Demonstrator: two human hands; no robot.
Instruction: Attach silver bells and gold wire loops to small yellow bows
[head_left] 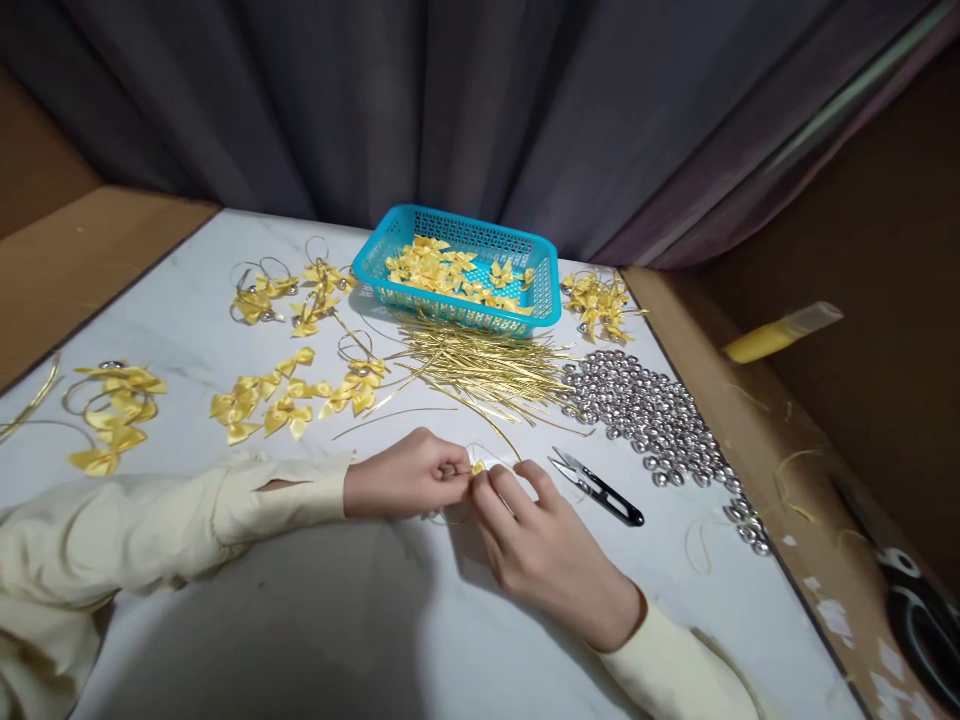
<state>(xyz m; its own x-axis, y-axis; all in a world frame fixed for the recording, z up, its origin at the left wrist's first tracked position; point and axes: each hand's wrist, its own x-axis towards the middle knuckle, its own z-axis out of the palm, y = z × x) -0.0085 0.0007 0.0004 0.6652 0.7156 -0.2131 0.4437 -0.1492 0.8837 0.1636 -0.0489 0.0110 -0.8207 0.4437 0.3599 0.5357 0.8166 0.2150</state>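
Observation:
My left hand (pixel 411 474) is closed in a pinch, its fingertips meeting those of my right hand (pixel 540 548) over the white table (pixel 315 600). Between them shows a small part of a yellow ribbon bow (pixel 478 467), mostly covered by the fingers. A thin wire loop curves around the fingertips. My right hand's fingers bend down onto the same bow. Just right of the hands lie black-handled thread snips (pixel 604 490). Gold twist ties (pixel 487 365) are heaped beyond the fingers.
A blue basket (pixel 555 290) holds loose yellow bows. Silver beads (pixel 652 410) spread at the right. Bows joined with rings (pixel 120 415) lie on the left, with more bow bundles (pixel 598 303) at the back right. Scissors (pixel 919 610) and a yellow tube (pixel 784 333) are off the right edge.

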